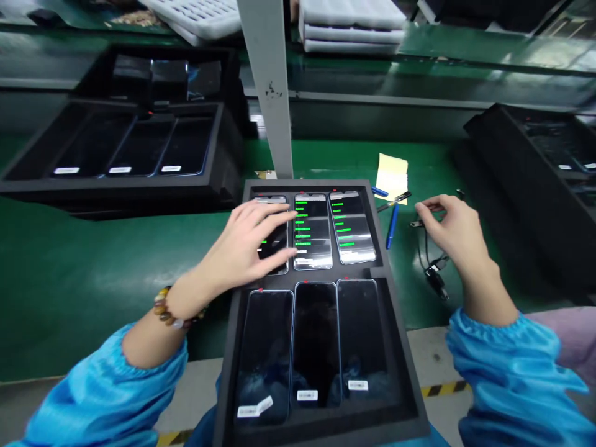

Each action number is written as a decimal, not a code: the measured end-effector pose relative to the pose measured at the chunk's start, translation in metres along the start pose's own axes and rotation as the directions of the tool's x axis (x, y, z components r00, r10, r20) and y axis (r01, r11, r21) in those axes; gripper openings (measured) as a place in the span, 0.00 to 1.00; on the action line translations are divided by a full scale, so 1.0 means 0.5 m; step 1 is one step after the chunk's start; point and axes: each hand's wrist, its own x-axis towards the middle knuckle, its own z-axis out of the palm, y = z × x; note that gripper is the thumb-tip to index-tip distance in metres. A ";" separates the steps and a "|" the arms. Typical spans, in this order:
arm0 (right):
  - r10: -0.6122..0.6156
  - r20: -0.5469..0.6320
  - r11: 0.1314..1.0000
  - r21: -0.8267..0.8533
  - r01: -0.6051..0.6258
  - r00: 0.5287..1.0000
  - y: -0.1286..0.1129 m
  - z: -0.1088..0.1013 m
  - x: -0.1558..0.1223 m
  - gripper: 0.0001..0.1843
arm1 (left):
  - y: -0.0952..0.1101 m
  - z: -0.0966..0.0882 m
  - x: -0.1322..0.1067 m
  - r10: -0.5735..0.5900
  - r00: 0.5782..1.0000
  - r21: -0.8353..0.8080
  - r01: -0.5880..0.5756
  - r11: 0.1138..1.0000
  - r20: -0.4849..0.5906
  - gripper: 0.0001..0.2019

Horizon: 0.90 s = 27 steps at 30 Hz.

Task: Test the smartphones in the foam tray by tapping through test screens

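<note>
A black foam tray point(395, 323) lies in front of me with two rows of smartphones. In its far row, the middle phone point(313, 242) and the right phone point(352, 230) have lit screens with green lines of text. My left hand point(256, 239) is spread over the left phone point(279, 264) of that row and partly hides it; its fingertips reach the middle phone's edge. The near row holds dark-screened phones point(315, 341) with white barcode labels. Right of the tray, my right hand point(449, 226) pinches the plug end of a short black cable point(435, 279), which dangles just above the green bench.
More foam trays of phones stand at the left point(186, 180) and the right point(521, 186). A yellow sticky note point(392, 174) and several pens point(392, 226) lie between tray and right hand. A grey post point(270, 93) rises behind the tray; white plastic trays point(351, 28) are on the shelf.
</note>
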 end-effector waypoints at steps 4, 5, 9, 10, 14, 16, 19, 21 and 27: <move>0.017 0.057 0.999 0.033 -0.019 0.998 0.031 0.008 0.041 0.15 | -0.031 0.003 0.008 -0.063 0.983 -0.026 0.059 0.998 -0.174 0.18; 0.013 0.071 0.999 0.035 -0.016 0.997 0.020 0.015 0.043 0.15 | -0.035 0.006 0.008 -0.073 0.978 -0.035 0.067 0.997 -0.198 0.17; 0.119 0.197 0.989 -0.113 -0.098 0.973 -0.037 0.053 0.030 0.18 | -0.041 0.017 -0.001 -0.108 0.972 -0.056 0.099 0.994 -0.208 0.14; 0.133 0.232 0.985 -0.143 -0.101 0.964 -0.044 0.058 0.025 0.20 | -0.041 0.018 -0.004 -0.113 0.973 -0.059 0.103 0.993 -0.203 0.13; 0.033 0.257 0.996 0.073 -0.053 0.966 -0.044 0.039 0.001 0.17 | -0.044 0.017 -0.012 -0.136 0.970 -0.075 0.124 0.989 -0.202 0.12; -0.006 0.120 0.934 0.356 -0.038 0.993 -0.050 0.015 -0.019 0.15 | -0.047 0.016 -0.013 -0.168 0.966 -0.088 0.153 0.984 -0.196 0.12; 0.039 -0.091 0.729 0.683 0.034 0.995 -0.092 -0.002 -0.068 0.14 | -0.049 0.016 -0.013 -0.187 0.966 -0.113 0.169 0.979 -0.178 0.11; 0.059 -0.119 0.623 0.780 0.057 0.991 -0.137 0.009 -0.107 0.07 | -0.047 0.017 -0.013 -0.175 0.969 -0.121 0.155 0.980 -0.173 0.11; 0.208 0.120 0.643 0.731 -0.228 0.971 -0.234 0.068 -0.184 0.17 | -0.034 0.023 -0.019 -0.183 0.962 -0.146 0.155 0.977 -0.203 0.09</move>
